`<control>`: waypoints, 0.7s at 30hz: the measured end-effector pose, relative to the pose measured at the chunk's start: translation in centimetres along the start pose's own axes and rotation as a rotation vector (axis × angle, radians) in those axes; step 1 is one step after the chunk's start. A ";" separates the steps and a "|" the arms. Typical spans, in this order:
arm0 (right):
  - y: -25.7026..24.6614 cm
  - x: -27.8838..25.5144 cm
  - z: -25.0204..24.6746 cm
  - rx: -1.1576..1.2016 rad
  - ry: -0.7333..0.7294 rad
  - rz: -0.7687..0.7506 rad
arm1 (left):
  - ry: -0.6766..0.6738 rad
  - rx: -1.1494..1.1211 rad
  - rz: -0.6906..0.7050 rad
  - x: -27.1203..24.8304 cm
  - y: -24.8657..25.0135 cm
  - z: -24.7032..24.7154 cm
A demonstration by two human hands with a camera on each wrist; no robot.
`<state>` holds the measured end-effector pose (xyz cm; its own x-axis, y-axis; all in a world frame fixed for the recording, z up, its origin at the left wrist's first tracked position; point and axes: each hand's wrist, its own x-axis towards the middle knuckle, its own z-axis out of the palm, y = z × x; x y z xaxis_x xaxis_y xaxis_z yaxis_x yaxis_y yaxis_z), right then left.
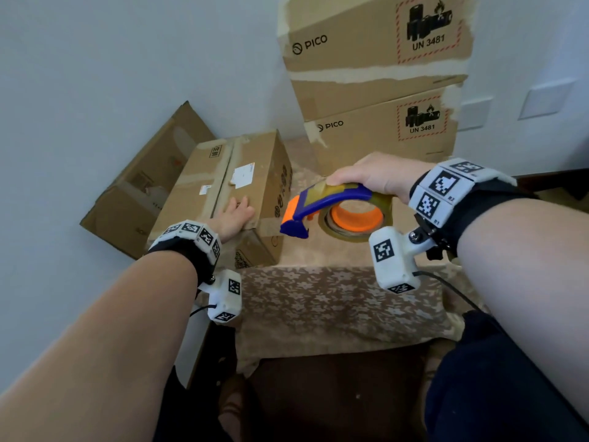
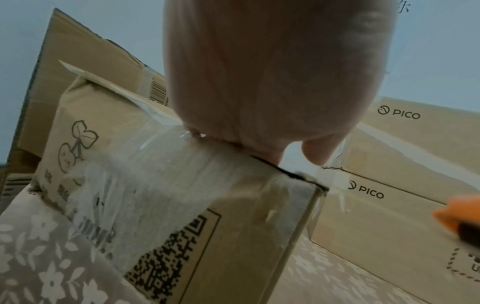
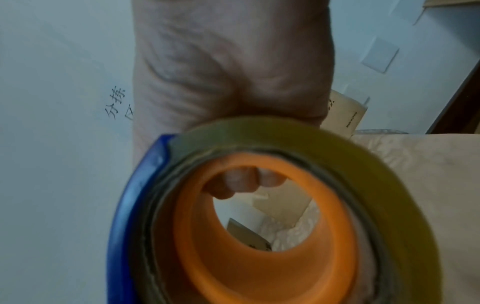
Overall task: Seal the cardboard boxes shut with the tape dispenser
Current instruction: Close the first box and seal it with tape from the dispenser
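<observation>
— Item one, the box?

— Small cardboard box (image 1: 229,193), on the flowered tablecloth (image 1: 334,301), at the table's left side. Long axis runs away from me toward the wall; the taped centre seam follows it. My left hand (image 1: 231,218) lies flat on the near end of the top, fingers straight, pressing, gripping nothing.

— Item two, the tool?

— Tape dispenser (image 1: 325,207), blue frame, orange hub, roll of clear tape. My right hand (image 1: 369,177) is wrapped round its handle, held above the table to the right of the box, cutter end pointing left at it. Box lies left and slightly forward of that grip; the left hand is nearer.

— Markings?

— Box: a cherry drawing, a square code, Chinese print I cannot read. Two stacked boxes (image 1: 379,90) behind: "PICO", "UN 3481", battery hazard labels. A further box (image 1: 140,193) leans on the wall
</observation>
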<state>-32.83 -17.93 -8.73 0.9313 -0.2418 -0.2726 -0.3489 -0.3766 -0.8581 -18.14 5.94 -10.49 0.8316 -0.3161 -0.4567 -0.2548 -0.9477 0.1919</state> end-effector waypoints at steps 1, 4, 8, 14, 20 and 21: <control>0.2 0.0 0.3 -0.032 -0.004 0.002 | 0.006 -0.049 -0.021 0.2 0.1 0.0; 0.4 0.2 1.1 -0.085 -0.001 0.020 | 0.001 0.049 0.037 1.2 -0.5 0.1; 0.1 0.4 2.6 -0.257 -0.070 0.018 | -0.041 0.262 0.052 2.7 -1.8 -0.1; -0.3 1.6 4.8 -0.308 -0.095 0.042 | -0.011 0.207 0.038 1.8 -1.1 0.3; -1.4 3.0 6.2 -0.367 -0.128 0.031 | 0.004 0.186 0.049 2.2 -1.3 0.5; -1.7 3.1 6.3 -0.359 -0.129 0.042 | 0.009 0.181 0.048 2.3 -1.3 0.6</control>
<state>-28.68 -12.37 -10.87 0.9128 -0.1580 -0.3766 -0.3806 -0.6633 -0.6443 -16.21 6.40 -12.28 0.8204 -0.3619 -0.4427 -0.3786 -0.9240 0.0538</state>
